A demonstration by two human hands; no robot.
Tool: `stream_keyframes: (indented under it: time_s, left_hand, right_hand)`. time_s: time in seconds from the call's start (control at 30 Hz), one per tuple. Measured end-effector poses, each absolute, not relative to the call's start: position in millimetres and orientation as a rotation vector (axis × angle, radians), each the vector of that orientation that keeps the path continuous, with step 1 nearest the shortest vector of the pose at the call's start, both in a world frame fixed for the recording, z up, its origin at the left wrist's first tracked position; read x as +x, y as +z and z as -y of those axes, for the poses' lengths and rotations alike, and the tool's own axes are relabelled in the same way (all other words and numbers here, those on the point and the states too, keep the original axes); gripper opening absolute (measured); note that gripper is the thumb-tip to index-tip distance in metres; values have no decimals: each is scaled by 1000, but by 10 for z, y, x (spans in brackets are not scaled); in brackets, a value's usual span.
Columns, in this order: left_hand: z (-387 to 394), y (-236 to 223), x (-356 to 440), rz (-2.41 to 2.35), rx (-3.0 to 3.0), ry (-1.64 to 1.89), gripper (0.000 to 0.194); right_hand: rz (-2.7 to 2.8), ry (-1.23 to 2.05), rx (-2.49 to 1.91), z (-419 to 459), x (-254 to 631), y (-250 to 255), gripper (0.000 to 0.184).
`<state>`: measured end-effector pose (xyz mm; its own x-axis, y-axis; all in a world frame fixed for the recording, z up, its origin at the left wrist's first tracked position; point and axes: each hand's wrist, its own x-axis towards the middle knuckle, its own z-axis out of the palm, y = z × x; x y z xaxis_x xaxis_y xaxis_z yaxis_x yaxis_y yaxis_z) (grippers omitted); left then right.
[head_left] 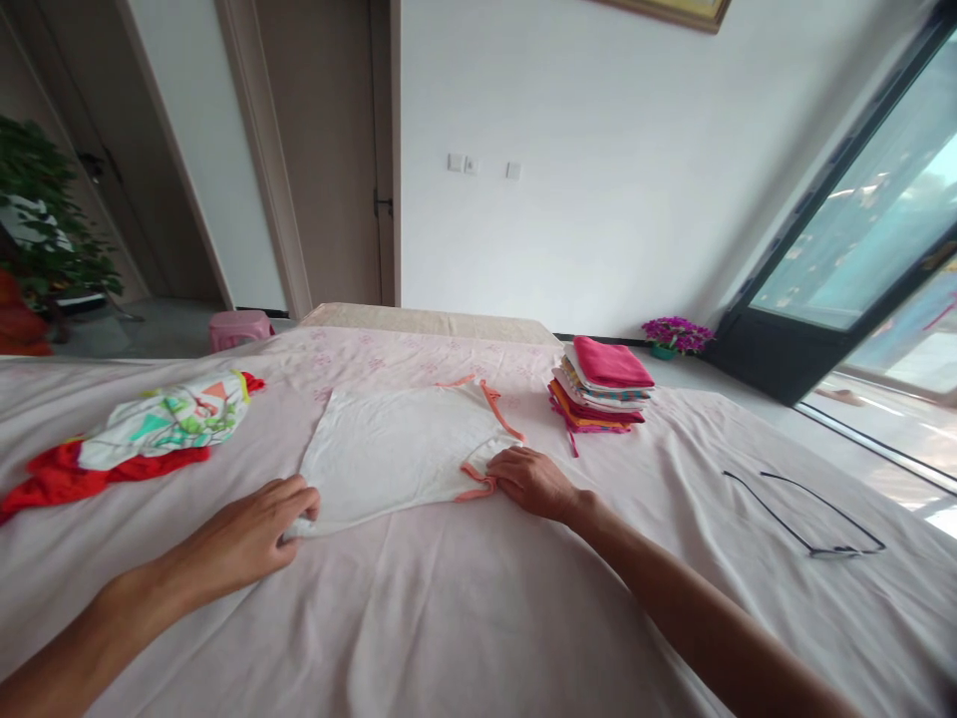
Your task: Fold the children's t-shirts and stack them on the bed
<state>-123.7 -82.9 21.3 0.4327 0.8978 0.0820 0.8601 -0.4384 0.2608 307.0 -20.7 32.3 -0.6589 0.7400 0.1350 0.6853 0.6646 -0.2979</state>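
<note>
A white sleeveless top [396, 449] with orange trim lies spread on the pale pink bed sheet [449, 618], its neck and armhole end toward the right. My left hand [273, 524] has its fingers closed on the near corner of the hem at the left. At the other end, my right hand [534, 481] grips the fabric beside the orange-edged armhole. Part of the cloth under each hand's fingers is hidden.
Folded clothes [602, 389] stand stacked at the right, beyond my right hand. Eyeglasses [844, 548] lie farther right. A crumpled red and white garment [150, 434] rests at the left. Past the bed are a pink stool [239, 329] and purple flowers [677, 334].
</note>
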Motion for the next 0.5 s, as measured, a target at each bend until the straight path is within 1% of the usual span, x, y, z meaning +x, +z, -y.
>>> stream_keyframes:
  time_s: [0.1, 0.2, 0.27, 0.43, 0.5]
  left_hand:
    - [826, 122, -1279, -1633, 2514, 373, 20]
    - [718, 62, -1357, -1656, 2357, 480, 13]
    - [582, 64, -1405, -1678, 2159, 585, 18]
    - [90, 111, -1382, -1617, 1704, 908, 40]
    - [-125, 82, -1325, -1657, 1549, 991, 44]
  right_hand:
    - [2576, 273, -1209, 164, 3044, 302, 25]
    - [2425, 282, -1329, 90, 3022, 280, 24]
    - [2326, 296, -1421, 3, 2993, 260, 26]
    - [2152, 228, -1615, -342, 2862, 231, 31]
    - [2112, 192, -1688, -488, 2810, 227, 34]
